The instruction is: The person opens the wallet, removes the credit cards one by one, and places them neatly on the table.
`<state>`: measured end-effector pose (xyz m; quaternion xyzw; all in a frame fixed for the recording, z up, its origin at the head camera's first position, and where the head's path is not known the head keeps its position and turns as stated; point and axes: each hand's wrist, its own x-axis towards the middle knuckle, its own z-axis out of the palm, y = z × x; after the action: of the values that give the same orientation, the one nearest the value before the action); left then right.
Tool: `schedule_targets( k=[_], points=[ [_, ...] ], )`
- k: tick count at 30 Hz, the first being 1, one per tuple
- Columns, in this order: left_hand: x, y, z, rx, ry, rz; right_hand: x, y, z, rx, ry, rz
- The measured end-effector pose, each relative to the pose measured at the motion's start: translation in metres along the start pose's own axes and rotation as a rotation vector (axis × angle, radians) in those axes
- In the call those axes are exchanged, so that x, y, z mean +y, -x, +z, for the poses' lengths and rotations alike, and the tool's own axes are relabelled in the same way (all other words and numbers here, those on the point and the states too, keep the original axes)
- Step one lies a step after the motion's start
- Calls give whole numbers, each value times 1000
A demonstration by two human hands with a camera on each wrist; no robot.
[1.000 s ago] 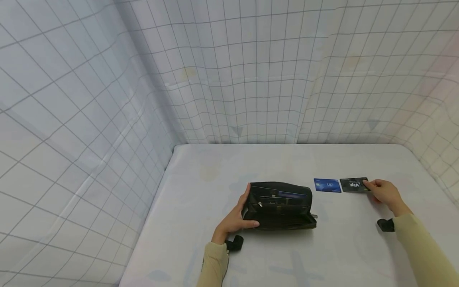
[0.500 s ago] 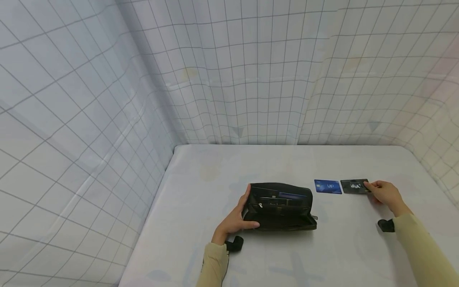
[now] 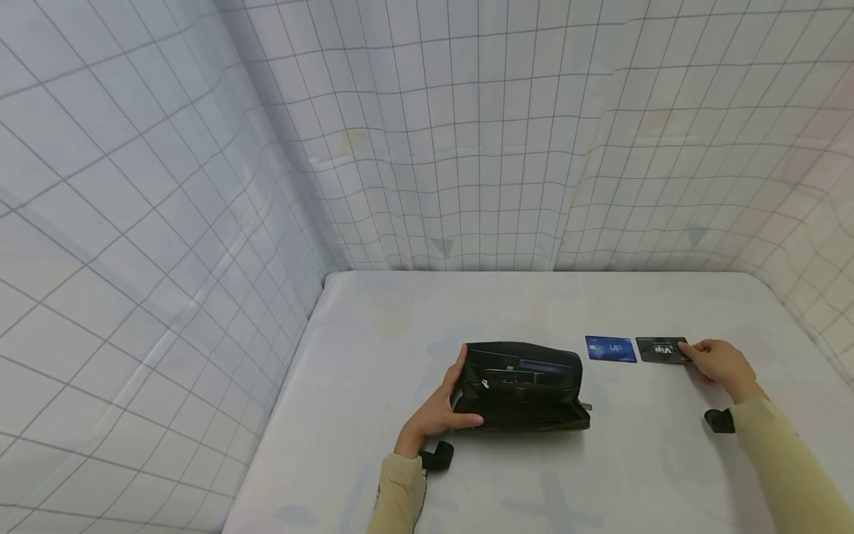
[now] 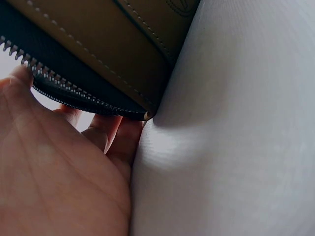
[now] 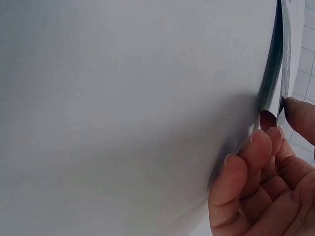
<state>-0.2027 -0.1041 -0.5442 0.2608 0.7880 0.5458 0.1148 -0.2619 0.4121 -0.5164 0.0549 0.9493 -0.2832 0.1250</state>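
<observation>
A black long zip wallet [image 3: 527,414] stands spread open on the table, its card slots and inner zip pocket showing in the head view. My left hand [image 3: 435,409] holds it at the left end, thumb along the near edge and fingers up the far side. The left wrist view shows the toothed zip [image 4: 64,87] and brown stitched outside of the wallet beside that palm. Away to the right, my right hand [image 3: 720,363] pinches the right end of a black VIP card [image 3: 659,349]. A blue VIP card [image 3: 610,348] lies just left of it.
A blue card [image 3: 543,366] sticks out of a slot in the wallet. The white-covered table [image 3: 394,311] runs back to a white gridded curtain [image 3: 454,148], which also encloses the left and right sides. Black cameras [image 3: 437,455] sit on both wrists.
</observation>
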Motion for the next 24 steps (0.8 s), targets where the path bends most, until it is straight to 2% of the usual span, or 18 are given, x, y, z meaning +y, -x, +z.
schedule_targets(
  k=[11,18,21,24],
  points=[
    [0,0,1,10,3,2,-2,7,-5,1,46,33],
    [1,0,0,-4,-3,-12,-10,11,-7,60,93,18],
    [4,0,-1,-16,-7,-15,-12,10,-6,78,105,20],
    [18,2,-3,-31,-5,-15,-16,9,-7,88,113,12]
  ],
)
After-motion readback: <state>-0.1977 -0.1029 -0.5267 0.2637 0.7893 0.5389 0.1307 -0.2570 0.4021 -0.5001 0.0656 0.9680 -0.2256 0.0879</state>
